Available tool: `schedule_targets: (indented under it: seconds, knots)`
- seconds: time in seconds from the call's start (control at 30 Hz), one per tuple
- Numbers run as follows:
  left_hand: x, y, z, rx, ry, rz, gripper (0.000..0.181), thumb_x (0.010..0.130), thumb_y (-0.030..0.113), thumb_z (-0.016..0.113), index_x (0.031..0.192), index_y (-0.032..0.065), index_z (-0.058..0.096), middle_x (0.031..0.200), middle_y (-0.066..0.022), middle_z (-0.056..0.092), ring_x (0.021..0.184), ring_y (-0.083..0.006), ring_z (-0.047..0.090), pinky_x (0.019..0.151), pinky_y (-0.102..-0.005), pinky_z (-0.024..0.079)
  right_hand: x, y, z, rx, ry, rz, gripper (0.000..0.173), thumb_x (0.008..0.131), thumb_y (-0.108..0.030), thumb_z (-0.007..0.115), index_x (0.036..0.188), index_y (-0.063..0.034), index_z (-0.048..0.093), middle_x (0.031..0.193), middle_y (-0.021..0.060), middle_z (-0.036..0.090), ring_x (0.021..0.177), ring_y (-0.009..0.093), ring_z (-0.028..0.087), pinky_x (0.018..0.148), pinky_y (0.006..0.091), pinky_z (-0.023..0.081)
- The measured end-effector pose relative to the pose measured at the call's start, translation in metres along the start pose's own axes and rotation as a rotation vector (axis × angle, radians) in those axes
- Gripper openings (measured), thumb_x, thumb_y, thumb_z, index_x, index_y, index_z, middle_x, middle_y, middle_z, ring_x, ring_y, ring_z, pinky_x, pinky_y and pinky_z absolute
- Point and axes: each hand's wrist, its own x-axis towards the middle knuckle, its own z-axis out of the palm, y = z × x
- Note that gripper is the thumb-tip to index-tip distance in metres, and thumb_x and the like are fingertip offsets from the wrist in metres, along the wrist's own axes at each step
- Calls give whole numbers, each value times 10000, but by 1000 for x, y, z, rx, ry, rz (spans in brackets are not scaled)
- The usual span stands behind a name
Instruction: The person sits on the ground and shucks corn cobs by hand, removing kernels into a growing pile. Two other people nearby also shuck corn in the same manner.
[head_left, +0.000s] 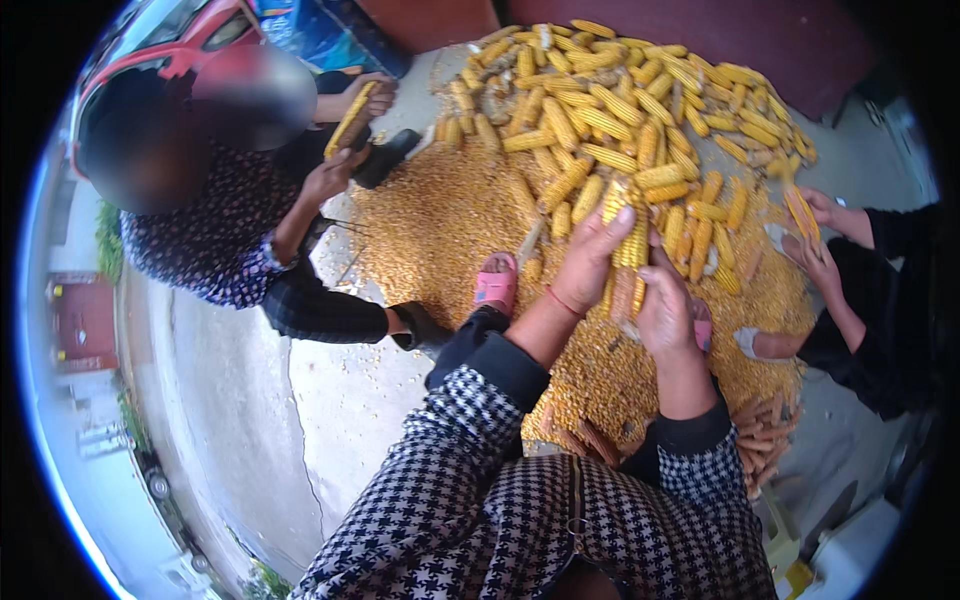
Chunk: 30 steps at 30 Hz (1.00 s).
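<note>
An ear of yellow corn (628, 238) is held upright between my two hands in the head view; its lower part shows bare reddish cob. My left hand (589, 259) grips it from the left side, thumb near its top. My right hand (667, 304) holds it from the right, lower down. Beyond my hands lies a big heap of whole corn ears (600, 112). Loose corn kernels (442, 202) cover the ground around and beneath my hands. Several bare corn cobs (765, 435) lie in a pile at the lower right.
A person (225, 202) on the left holds a partly bare corn ear (351, 120). Another person (862, 300) on the right holds an ear (802, 214) in both hands. My feet in pink sandals (496, 283) stand among the kernels. Concrete floor (360, 405) extends at lower left.
</note>
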Motion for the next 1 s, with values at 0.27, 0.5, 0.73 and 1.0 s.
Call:
schedule_targets:
  seconds: [0.27,0.5,0.73,1.0]
  knots:
    - [-4,1,-2,-7,46,4,287,962,332,542,1055,61,544,870,-34,602,797,-115,568,728,-247,469,-4,19,1,-13,92,50,669,813,-94,413,1452,33,263,1442,109,359,1327,227,351,1102,347,270]
    - [-6,7,6,46,59,43,284,959,321,556,1082,65,546,889,5,576,803,-93,556,739,-239,465,-4,11,1,-326,126,-93,580,918,-184,414,1410,99,294,1474,154,321,1380,239,274,1142,352,178]
    - [-4,1,4,37,132,79,283,957,332,560,1039,61,567,840,14,577,774,-85,552,716,-240,467,-9,16,7,-318,268,-64,552,900,-144,454,1392,85,356,1376,153,433,1248,220,436,1046,312,332]
    - [-13,2,1,196,196,88,375,952,347,567,1138,21,561,980,-7,591,890,-88,519,807,-251,441,-10,25,1,-250,182,-6,531,919,-166,471,1385,67,368,1307,127,485,1172,195,492,977,301,389]
